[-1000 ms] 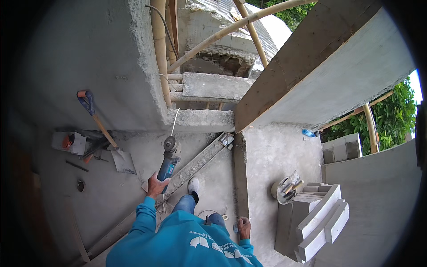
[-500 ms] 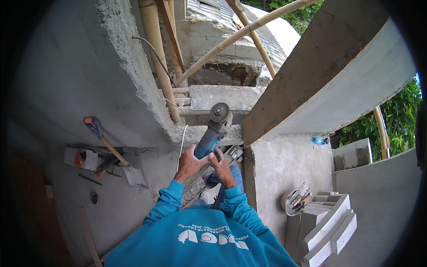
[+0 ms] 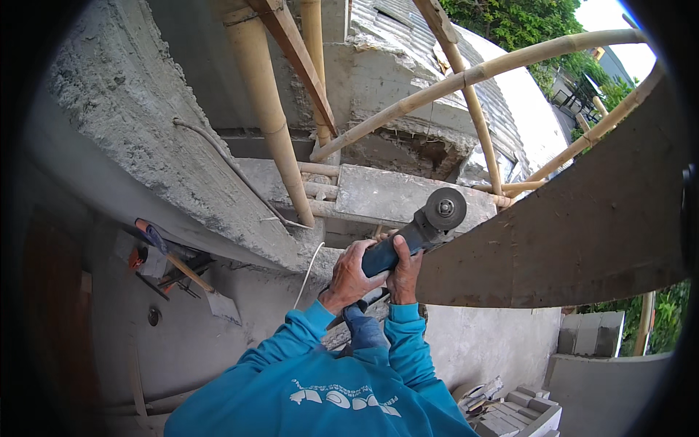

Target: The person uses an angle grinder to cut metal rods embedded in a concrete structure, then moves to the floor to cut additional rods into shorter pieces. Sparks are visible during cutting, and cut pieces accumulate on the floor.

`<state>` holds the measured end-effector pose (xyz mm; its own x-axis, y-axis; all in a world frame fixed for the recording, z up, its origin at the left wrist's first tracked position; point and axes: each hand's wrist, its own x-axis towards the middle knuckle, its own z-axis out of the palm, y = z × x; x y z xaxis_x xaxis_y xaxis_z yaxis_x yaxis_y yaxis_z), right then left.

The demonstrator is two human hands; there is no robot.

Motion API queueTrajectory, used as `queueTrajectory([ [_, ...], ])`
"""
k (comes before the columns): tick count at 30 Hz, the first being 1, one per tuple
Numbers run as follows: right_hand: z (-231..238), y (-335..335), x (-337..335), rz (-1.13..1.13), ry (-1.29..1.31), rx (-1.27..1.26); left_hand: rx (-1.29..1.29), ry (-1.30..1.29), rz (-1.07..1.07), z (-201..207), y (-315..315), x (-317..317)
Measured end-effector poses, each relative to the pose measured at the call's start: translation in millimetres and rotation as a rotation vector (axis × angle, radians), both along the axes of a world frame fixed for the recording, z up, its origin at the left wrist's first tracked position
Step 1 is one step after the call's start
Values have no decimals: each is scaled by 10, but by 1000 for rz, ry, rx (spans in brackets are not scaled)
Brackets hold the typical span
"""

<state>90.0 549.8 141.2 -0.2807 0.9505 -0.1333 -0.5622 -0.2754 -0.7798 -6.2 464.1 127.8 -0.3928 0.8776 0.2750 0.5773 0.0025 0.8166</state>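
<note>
Both of my hands are wrapped round an angle grinder (image 3: 397,251) with a dark blue body. My left hand (image 3: 348,277) grips the rear of the body, and my right hand (image 3: 403,273) closes on it from the other side, thumb on top. The grinder's round grey disc (image 3: 445,209) points away from me to the upper right, beside a brown wooden panel (image 3: 546,237). Whether the disc touches the panel I cannot tell. A white cord (image 3: 309,271) hangs just left of my left hand.
Bamboo poles (image 3: 273,124) cross the opening ahead, above a concrete slab (image 3: 393,193). A rough wall edge (image 3: 145,124) rises on my left. A shovel (image 3: 191,271) leans at lower left. Pale blocks (image 3: 520,411) are stacked at lower right, and corrugated roofing (image 3: 502,124) lies beyond.
My view has shifted forward and tilted. Both hands have carried the grinder to the right in the picture, and its disc now points further right, beside the wooden panel.
</note>
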Motion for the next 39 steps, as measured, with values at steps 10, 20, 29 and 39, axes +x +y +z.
queueTrajectory([
  [10, 539, 2711, -207, -288, -44, 311, -694, -240, 147, -1550, -358, 71],
  [20, 839, 3723, 404, -620, -291, 489, -730, -391, 346, -1543, -132, -173],
  [29, 611, 3830, 446, -607, -233, 439, -736, -293, 607, -589, -890, -447],
  [39, 240, 3608, 508, -554, -306, 346, -187, -139, 165, 489, 714, -377],
])
